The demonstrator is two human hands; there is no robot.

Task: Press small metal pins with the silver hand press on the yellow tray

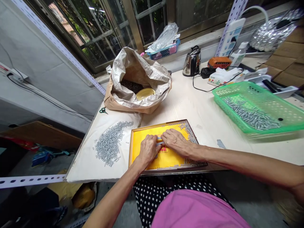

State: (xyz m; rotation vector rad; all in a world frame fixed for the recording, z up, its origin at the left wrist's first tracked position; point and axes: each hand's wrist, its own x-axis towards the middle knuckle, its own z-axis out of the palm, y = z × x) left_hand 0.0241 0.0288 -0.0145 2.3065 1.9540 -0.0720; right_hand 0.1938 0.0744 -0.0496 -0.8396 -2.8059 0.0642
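My left hand and my right hand are close together over a shallow tray lined with yellow. Both hands are closed, with fingers curled round the two ends of a narrow grey-blue piece. Its kind is hidden by the fingers. Small silvery metal pins lie along the tray's right side and near edge. To the left, a heap of similar small pins is spread on a white cloth. A red print shows on the yellow lining below the fingers.
Behind the tray stands an open sack with a yellow dish inside. A green basket on the right holds more metal pieces. Farther back are a steel kettle and an orange battery pack. Green-handled scissors lie beside the sack.
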